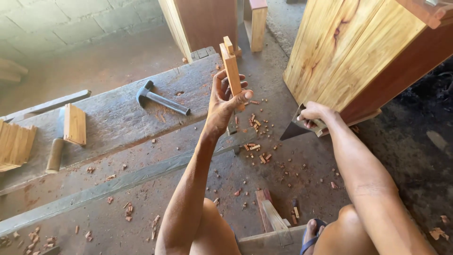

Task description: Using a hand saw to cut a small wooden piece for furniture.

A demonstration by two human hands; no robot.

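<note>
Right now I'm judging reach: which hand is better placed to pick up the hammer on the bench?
Left, probably. The left hand holds the wooden block upright close beside the hammer, though its grip is occupied. The right hand holds a dark blade farther off, by the cabinet.

- The left hand (226,101) wraps the lower part of the upright wooden piece (231,66), hiding that stretch and its bottom end
- The right hand (314,115) covers the handle of the dark blade tool (291,128); what kind of tool it is cannot be told
- The light wooden cabinet (349,52) is cut off by the top and right edges
- The stack of small boards (14,144) runs off the left edge
- The sandalled foot (311,233) is cut by the bottom edge
- The chips (257,125) on the bench are too small to tell apart
</note>
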